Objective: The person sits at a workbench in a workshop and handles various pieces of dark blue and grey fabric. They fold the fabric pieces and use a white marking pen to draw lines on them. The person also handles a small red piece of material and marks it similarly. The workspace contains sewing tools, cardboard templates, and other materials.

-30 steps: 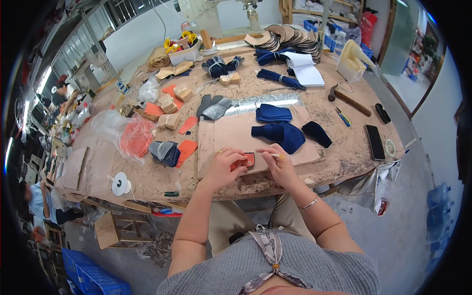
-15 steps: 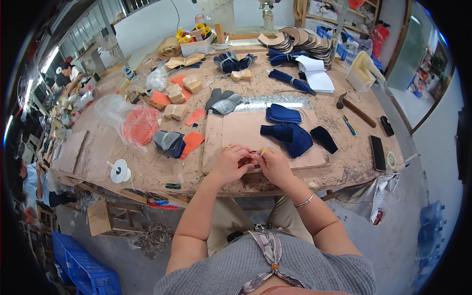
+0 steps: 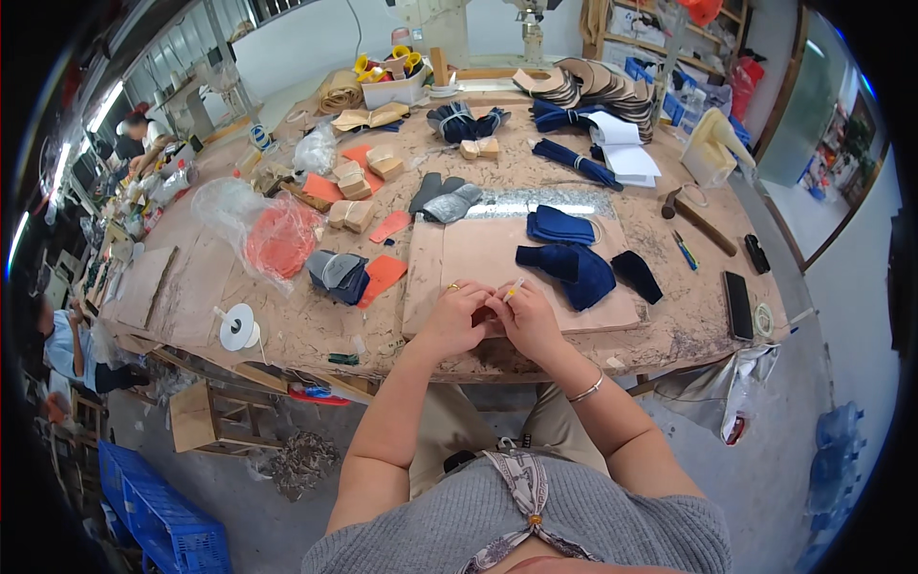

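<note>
My left hand and my right hand meet over the front edge of a pale board. The fingers of both are bent, and their tips press together around something small that they mostly hide. A ring shows on the left hand; a small white and yellow piece sits at a finger of the right. Just beyond the right hand lie dark blue fabric pieces, a folded blue stack and a separate navy piece. Grey pieces rest at the board's far left.
Left of the board are a tied grey and navy bundle, orange pieces, a plastic bag and a white thread spool. To the right lie a hammer, a pen-like tool and a black phone. Bundles line the back.
The view has shifted slightly, so the table's things sit a little further right. Both hands stay together, fingertips still touching, with only a small turn of the fingers.
</note>
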Demonstrator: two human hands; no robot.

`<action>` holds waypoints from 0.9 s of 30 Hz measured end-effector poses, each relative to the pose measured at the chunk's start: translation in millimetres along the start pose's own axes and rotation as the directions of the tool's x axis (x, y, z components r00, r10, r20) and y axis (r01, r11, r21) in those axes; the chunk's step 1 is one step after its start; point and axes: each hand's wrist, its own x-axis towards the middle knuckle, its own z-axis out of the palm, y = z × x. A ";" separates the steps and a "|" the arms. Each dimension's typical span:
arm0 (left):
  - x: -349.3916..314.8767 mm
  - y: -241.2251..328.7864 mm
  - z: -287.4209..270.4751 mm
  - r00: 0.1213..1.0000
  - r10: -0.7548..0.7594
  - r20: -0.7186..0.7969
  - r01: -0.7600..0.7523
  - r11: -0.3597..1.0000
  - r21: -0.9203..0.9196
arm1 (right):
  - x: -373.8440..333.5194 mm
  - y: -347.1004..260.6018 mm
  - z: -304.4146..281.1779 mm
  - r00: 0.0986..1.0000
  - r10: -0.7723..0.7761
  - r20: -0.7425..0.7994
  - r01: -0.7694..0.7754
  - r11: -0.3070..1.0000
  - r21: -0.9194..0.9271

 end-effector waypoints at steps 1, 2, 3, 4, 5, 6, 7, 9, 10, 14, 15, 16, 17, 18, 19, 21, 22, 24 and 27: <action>-0.6 0.0 0.1 1.000 -0.012 0.005 0.012 1.000 -0.017 | -0.6 -1.3 -0.9 1.000 0.022 0.014 -0.022 1.000 0.000; -1.0 -0.1 -0.1 1.000 -0.024 0.011 0.025 0.999 -0.035 | -0.9 -3.8 -2.4 0.999 0.043 0.029 -0.043 0.999 -0.001; -1.3 -0.3 -0.2 0.999 -0.037 0.016 0.038 0.998 -0.052 | -1.0 -5.0 -3.3 0.997 0.065 0.043 -0.065 0.998 -0.001; -1.8 -1.8 0.6 0.999 -0.041 0.024 0.042 0.998 -0.055 | -1.0 -4.4 -3.0 0.997 0.070 0.043 -0.070 0.998 -0.001; -2.3 -4.8 2.5 0.998 -0.045 0.031 0.047 0.997 -0.059 | -0.5 -2.7 -2.6 0.996 0.076 0.042 -0.076 0.997 0.000; -2.7 -6.3 3.4 0.998 -0.050 0.039 0.052 0.997 -0.062 | -0.7 -2.0 -2.7 0.996 0.081 0.041 -0.081 0.997 0.001; -2.4 -5.6 2.7 0.999 -0.033 0.020 0.034 0.998 -0.056 | -0.3 -3.0 -3.9 0.992 0.099 0.076 -0.100 0.995 0.011; -2.4 -3.3 1.4 1.000 0.001 -0.016 -0.002 0.999 -0.044 | 0.4 -6.2 -6.5 0.981 0.133 0.144 -0.139 0.990 0.029; -1.5 -1.7 0.6 1.000 -0.006 -0.013 0.005 0.999 -0.050 | 0.3 -6.0 -6.1 0.986 0.121 0.113 -0.124 0.992 0.020; -1.2 0.6 -1.5 1.000 -0.018 -0.004 0.017 0.998 -0.053 | -0.9 -5.1 -6.1 0.991 0.095 0.097 -0.095 0.995 -0.004; -2.0 -0.6 -1.2 1.000 -0.017 -0.003 0.016 0.999 -0.049 | -0.9 -5.9 -6.9 0.988 0.096 0.119 -0.095 0.995 -0.008; -1.5 -1.7 0.0 1.000 -0.006 -0.009 0.006 0.999 -0.052 | -0.7 -6.4 -6.7 0.988 0.119 0.099 -0.120 0.993 0.004; -1.3 -3.2 1.1 1.000 0.004 -0.015 -0.005 0.999 -0.054 | -0.2 -6.5 -4.7 0.987 0.143 0.080 -0.145 0.989 0.016; -0.9 -4.2 1.8 1.000 0.015 -0.021 -0.017 0.998 -0.058 | -0.4 -6.2 -3.0 0.984 0.167 0.060 -0.169 0.985 0.028; -0.5 -4.6 1.5 1.000 -0.004 -0.012 0.003 0.997 -0.072 | -2.7 -4.4 -0.6 0.991 0.128 0.040 -0.128 0.992 0.009; -0.7 -3.4 1.0 0.999 -0.040 0.007 0.040 0.994 -0.100 | -8.9 -2.0 1.6 0.999 0.048 0.003 -0.048 0.998 -0.035; -1.3 -2.8 0.5 0.999 -0.040 0.001 0.040 0.994 -0.098 | -9.1 -3.4 -0.3 0.997 0.073 0.010 -0.073 0.997 0.014; -2.0 -1.3 -0.2 0.999 -0.042 -0.010 0.041 0.995 -0.095 | -9.4 -6.7 -7.7 0.992 0.119 0.028 -0.122 0.986 0.110; -6.0 -4.1 -3.2 0.997 -0.073 0.005 0.073 0.987 -0.142 | -15.1 -16.3 -18.8 0.926 0.360 -0.112 -0.330 0.918 0.222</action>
